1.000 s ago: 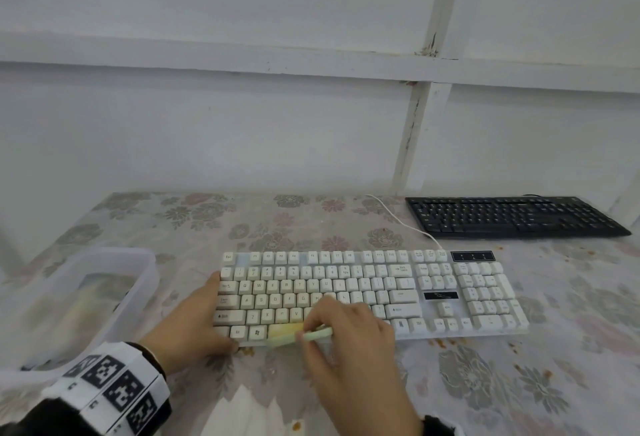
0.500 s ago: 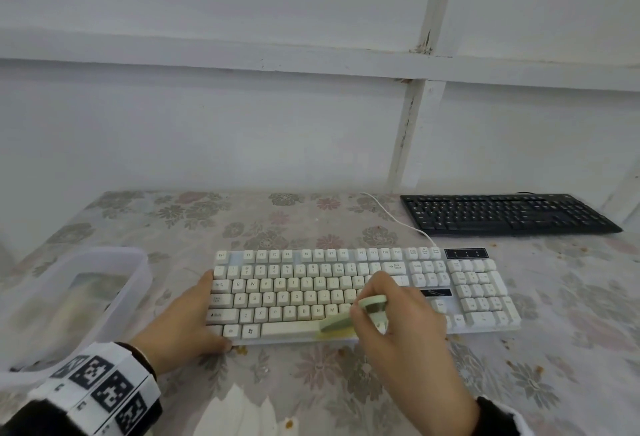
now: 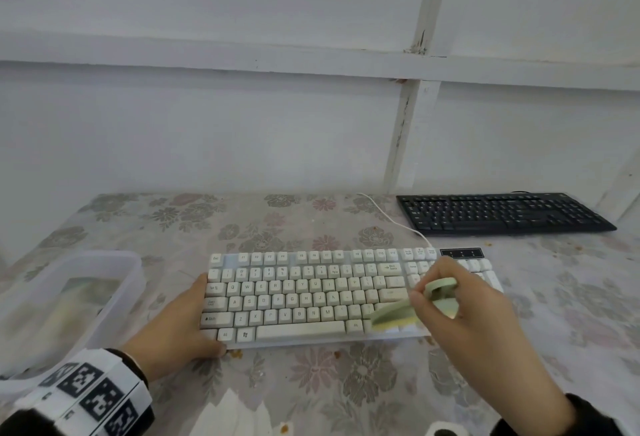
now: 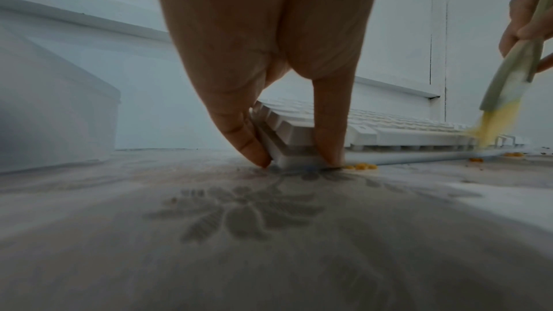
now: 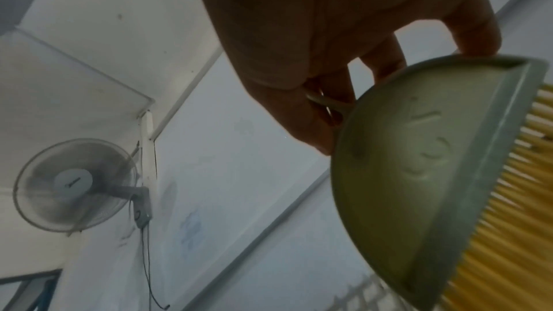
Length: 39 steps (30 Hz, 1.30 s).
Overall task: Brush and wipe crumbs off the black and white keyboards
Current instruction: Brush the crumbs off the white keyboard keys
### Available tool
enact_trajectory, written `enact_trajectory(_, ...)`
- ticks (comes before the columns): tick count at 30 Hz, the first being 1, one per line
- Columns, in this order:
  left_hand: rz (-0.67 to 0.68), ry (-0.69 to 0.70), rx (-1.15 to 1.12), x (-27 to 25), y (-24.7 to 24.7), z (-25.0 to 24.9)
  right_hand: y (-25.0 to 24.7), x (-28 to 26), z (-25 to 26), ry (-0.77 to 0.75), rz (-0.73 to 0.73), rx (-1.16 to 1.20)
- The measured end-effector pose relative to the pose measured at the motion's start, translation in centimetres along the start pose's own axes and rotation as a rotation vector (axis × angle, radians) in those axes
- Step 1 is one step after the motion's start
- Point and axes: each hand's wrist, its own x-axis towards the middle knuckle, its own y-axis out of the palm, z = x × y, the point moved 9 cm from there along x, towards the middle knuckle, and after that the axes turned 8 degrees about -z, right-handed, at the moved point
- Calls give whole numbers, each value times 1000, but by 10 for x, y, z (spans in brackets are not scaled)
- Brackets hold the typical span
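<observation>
A table covered in a pale floral cloth [image 3: 311, 383] fills the lower half of the head view, below a white panelled wall [image 3: 242, 131]. At the lower left sits a clear plastic tub [image 3: 114, 262]. The white keyboard [image 3: 298, 297] lies across the centre of the frame, and the black keyboard [image 3: 502, 212] lies further back at the upper right, well apart from it, near the wall. A white cable [image 3: 391, 219] runs from the white keyboard's back edge toward the wall. The left hand [image 3: 180, 325], at the lower left of centre, braces the white keyboard's left end, its straight fingers and thumb pressed against the near left corner. The right hand [image 3: 467, 314], at the right of centre, has its fingers curled around a small pale green brush [image 3: 398, 314], whose yellow bristles touch the keys near the keyboard's front right. Small orange crumbs [image 4: 362, 166] lie on the cloth just beside the keyboard's front edge. White tissue [image 3: 225, 418] shows at the bottom edge.
</observation>
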Motion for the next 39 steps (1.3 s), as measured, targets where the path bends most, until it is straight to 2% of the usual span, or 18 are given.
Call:
enact_trajectory(5, -1, 3, -1, 0, 0, 0, 20, -10, 5, -9, 57, 128)
enact_trajectory(8, 2, 8, -5, 0, 1, -1, 20, -9, -12, -12, 28, 56)
enact_trajectory(12, 0, 3, -2, 0, 0, 0, -6, -1, -35, 25, -27, -100)
enact_trajectory(16, 1, -3, 7, 0, 1, 0, -10, -2, -29, 34, 4, 67)
enact_trajectory(18, 6, -5, 2, 0, 1, 1, -4, -4, -33, 37, 34, 61)
enact_trajectory(23, 1, 0, -12, 0, 0, 0, -33, 4, -58, 37, -93, -122)
enact_trajectory(28, -1, -11, 8, 0, 0, -1, -39, 3, -48, 32, -68, 86)
enact_trajectory(31, -9, -4, 10, 0, -1, -2, -45, 7, -64, 52, -110, 46)
enact_trajectory(35, -5, -1, 9, 1, 0, -1, -73, 9, -89, 144, -169, -175)
enact_trajectory(39, -10, -13, 11, 3, 1, 4, -88, 7, -83, 148, -197, -128)
